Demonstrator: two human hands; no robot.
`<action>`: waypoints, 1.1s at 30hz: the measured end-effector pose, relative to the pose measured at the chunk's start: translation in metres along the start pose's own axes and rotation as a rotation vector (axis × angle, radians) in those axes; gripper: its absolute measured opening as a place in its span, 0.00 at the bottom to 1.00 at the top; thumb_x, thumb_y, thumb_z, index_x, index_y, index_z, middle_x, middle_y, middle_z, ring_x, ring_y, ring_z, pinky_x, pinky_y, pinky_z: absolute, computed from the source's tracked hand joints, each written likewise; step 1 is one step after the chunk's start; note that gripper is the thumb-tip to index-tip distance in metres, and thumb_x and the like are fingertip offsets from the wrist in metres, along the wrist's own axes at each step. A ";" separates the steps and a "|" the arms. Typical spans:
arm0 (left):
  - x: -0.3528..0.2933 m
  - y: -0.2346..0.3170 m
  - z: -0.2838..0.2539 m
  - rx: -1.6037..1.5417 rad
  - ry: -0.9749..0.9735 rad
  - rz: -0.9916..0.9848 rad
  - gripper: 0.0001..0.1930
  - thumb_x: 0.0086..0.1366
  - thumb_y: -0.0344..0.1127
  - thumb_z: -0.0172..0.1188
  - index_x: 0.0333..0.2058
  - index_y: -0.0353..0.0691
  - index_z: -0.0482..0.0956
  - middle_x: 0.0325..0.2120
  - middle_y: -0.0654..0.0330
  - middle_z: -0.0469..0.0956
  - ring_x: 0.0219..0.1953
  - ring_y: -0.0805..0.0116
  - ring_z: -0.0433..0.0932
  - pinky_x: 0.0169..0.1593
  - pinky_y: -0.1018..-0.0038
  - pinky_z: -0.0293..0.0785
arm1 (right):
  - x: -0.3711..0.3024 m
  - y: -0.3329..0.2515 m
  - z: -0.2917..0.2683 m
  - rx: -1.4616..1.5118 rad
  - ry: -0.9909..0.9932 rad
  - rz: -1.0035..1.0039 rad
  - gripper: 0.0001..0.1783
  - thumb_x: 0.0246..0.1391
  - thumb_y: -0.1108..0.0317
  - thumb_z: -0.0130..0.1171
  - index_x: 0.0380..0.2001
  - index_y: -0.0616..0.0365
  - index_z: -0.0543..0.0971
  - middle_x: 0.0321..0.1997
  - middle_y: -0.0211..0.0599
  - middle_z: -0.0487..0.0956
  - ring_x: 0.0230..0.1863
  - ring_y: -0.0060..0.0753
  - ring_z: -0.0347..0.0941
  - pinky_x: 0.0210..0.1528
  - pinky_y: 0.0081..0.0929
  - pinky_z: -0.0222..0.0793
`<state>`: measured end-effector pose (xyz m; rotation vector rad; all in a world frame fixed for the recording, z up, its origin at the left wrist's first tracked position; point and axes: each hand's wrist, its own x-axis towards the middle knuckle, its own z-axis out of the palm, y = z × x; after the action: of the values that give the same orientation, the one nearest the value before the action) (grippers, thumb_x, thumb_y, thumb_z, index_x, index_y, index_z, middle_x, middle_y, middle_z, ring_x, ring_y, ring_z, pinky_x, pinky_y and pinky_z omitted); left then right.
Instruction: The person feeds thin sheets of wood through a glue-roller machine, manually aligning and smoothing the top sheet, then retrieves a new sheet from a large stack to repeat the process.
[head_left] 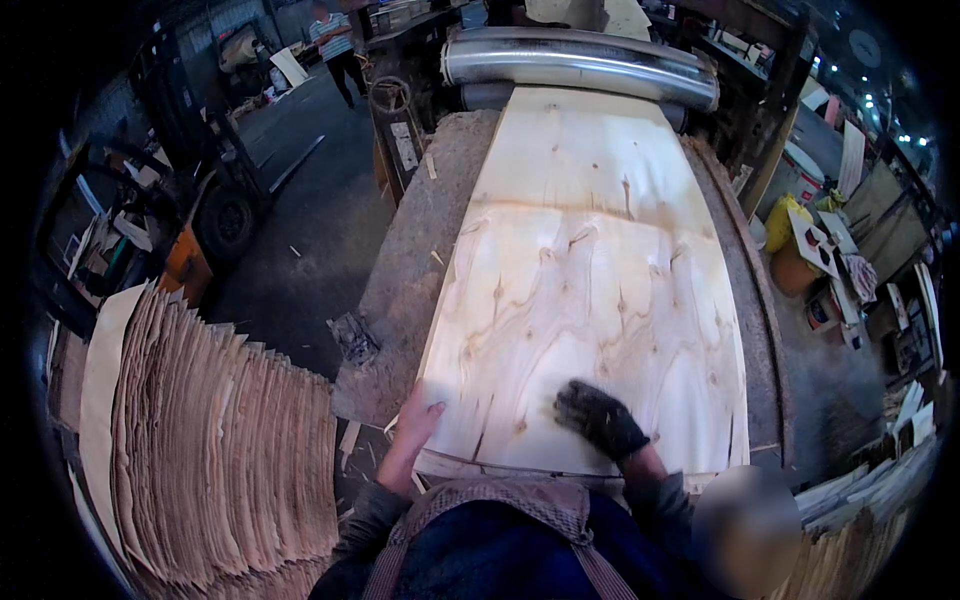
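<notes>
Pale wood veneer sheets (pixel 590 290) lie lengthwise on the work table in front of me, with brown grain lines and knots. A darker crosswise line marks where one sheet's edge meets another. My left hand (pixel 416 424), bare, is at the near left edge of the veneer, its fingers along the edge and its thumb apart on the top side. My right hand (pixel 600 416), in a black glove, rests on the veneer near its close end, fingers stretched out and holding nothing. At the far end, the veneer reaches a shiny metal roller (pixel 580 62).
A tall stack of veneer sheets (pixel 220 440) stands at left, more sheets (pixel 860 500) at lower right. Left of the table (pixel 425 215) is a forklift (pixel 190 170); a person (pixel 333 45) stands far off. Buckets and scraps (pixel 800 255) lie right. One patch at lower right is blurred.
</notes>
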<state>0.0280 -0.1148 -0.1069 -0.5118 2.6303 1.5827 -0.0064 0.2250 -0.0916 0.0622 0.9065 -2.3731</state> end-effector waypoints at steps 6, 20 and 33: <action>0.001 0.019 -0.022 -0.407 -0.111 0.123 0.27 0.50 0.17 0.49 0.53 0.30 0.64 0.46 0.54 0.73 0.47 0.70 0.72 0.51 0.78 0.65 | -0.092 0.031 0.031 0.056 0.145 0.160 0.25 0.57 0.62 0.46 0.56 0.63 0.62 0.56 0.50 0.66 0.56 0.48 0.64 0.59 0.41 0.60; -0.026 0.123 -0.083 -0.740 -0.233 0.131 0.28 0.56 0.16 0.45 0.57 0.29 0.57 0.49 0.51 0.71 0.47 0.70 0.72 0.50 0.77 0.67 | -0.130 0.044 0.036 0.143 0.458 -0.066 0.10 0.55 0.63 0.51 0.36 0.58 0.74 0.31 0.41 0.77 0.35 0.36 0.74 0.39 0.32 0.73; 0.000 0.004 0.008 0.301 -0.004 0.160 0.37 0.55 0.36 0.58 0.59 0.30 0.49 0.56 0.40 0.57 0.56 0.51 0.62 0.58 0.64 0.58 | 0.029 -0.056 -0.029 0.108 0.034 -0.200 0.14 0.56 0.64 0.45 0.38 0.61 0.73 0.44 0.52 0.74 0.48 0.53 0.70 0.55 0.53 0.62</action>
<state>0.0261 -0.1059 -0.1078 -0.2877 2.8962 1.1805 -0.0649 0.2614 -0.0878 0.0563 0.8337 -2.6130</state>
